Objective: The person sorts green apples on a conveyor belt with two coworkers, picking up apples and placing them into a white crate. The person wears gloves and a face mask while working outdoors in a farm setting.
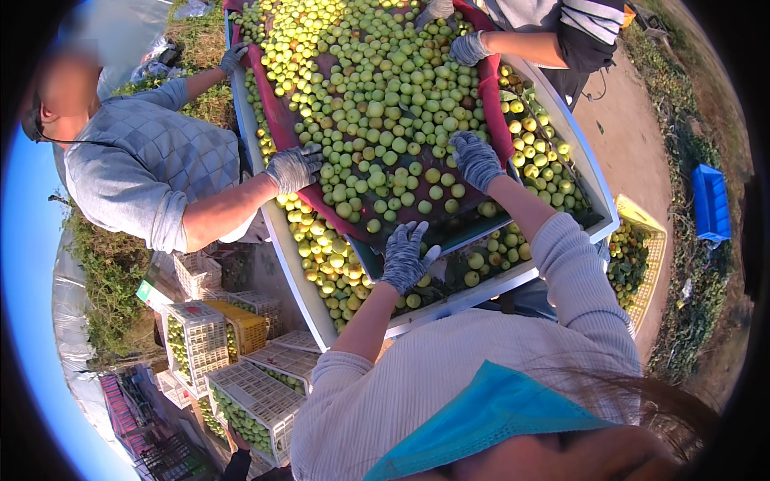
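Note:
Many round green fruits (385,108) lie on a dark tray with a rolled red cloth edge (264,90), set inside a larger pale bin (577,144). My left hand (407,255), in a grey knit glove, is spread over the tray's near edge (469,240), its fingers apart. My right hand (475,161), gloved the same way, reaches onto the fruit near the right red edge, palm down. Whether its fingertips touch or hold a fruit is hidden. More fruits (331,258) fill the bin around the tray, some with leaves and a twig.
A co-worker (156,156) stands at the left with gloved hands on the tray's edge and fruit; another person's gloved hand (469,48) is at the upper right. Fruit-filled plastic crates (258,385) stand lower left. A yellow crate (652,252) and a blue crate (711,201) are at right.

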`<move>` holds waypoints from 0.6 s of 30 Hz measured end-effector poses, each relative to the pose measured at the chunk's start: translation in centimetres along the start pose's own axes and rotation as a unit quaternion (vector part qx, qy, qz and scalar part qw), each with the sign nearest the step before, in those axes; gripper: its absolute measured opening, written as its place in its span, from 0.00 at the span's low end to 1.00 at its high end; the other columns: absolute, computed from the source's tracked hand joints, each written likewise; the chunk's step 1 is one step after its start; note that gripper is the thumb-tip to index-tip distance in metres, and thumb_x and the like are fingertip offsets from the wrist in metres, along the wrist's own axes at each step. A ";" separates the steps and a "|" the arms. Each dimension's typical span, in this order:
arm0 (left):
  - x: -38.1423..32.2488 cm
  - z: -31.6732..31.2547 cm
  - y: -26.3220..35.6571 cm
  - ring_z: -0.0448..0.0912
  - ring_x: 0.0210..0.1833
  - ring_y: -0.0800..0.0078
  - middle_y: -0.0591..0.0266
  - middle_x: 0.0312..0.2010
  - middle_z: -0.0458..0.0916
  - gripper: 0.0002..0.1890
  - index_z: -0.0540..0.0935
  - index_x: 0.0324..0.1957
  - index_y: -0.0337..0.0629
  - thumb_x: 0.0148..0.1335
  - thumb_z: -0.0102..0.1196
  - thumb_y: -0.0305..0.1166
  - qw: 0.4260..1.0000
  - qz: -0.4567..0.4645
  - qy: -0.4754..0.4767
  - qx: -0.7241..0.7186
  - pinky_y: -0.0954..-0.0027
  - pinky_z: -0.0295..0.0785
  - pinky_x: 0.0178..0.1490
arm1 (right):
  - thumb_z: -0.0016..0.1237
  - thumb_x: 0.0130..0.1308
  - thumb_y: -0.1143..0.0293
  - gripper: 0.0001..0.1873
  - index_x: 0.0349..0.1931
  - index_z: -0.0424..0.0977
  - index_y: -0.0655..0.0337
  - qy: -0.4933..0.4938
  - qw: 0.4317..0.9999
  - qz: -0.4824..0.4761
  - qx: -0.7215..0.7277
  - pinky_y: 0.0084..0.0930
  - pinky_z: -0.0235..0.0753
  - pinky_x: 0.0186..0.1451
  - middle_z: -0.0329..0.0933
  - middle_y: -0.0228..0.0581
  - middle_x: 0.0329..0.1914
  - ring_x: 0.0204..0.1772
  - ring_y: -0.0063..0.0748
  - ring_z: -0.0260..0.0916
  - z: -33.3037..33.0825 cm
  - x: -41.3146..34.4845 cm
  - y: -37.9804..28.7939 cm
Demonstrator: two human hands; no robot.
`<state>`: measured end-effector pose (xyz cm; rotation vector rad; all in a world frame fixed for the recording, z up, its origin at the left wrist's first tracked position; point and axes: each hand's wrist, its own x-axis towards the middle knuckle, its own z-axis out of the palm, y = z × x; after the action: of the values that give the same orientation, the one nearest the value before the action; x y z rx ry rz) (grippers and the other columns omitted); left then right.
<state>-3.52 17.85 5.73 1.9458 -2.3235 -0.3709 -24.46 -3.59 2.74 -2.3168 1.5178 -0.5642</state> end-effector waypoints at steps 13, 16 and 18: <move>2.1 -1.3 1.6 0.68 0.70 0.55 0.55 0.69 0.68 0.37 0.65 0.72 0.51 0.62 0.61 0.44 0.979 -0.041 -0.180 -0.090 0.55 0.64 0.72 | 0.44 0.69 0.39 0.46 0.76 0.48 0.62 -0.202 0.960 0.185 -0.054 0.45 0.64 0.75 0.47 0.67 0.78 0.77 0.58 0.57 0.6 6.8 -0.8; 2.6 -0.1 1.0 0.65 0.73 0.53 0.53 0.72 0.63 0.39 0.62 0.73 0.49 0.61 0.63 0.40 0.966 -0.022 -0.215 -0.139 0.57 0.61 0.75 | 0.49 0.71 0.51 0.32 0.68 0.62 0.60 -0.175 0.982 0.073 0.012 0.47 0.72 0.65 0.63 0.61 0.70 0.66 0.56 0.70 1.7 3.2 -2.0; 3.2 0.5 0.5 0.62 0.75 0.52 0.51 0.73 0.60 0.41 0.60 0.74 0.48 0.60 0.64 0.37 0.952 -0.010 -0.239 -0.191 0.58 0.58 0.77 | 0.49 0.72 0.57 0.23 0.60 0.69 0.60 -0.125 0.987 -0.002 0.105 0.44 0.76 0.59 0.71 0.58 0.65 0.62 0.54 0.74 1.1 1.1 -2.3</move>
<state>-4.74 14.92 5.06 1.8335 -2.2403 -1.3158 -21.68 -3.70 3.07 -2.1382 1.2740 -0.3948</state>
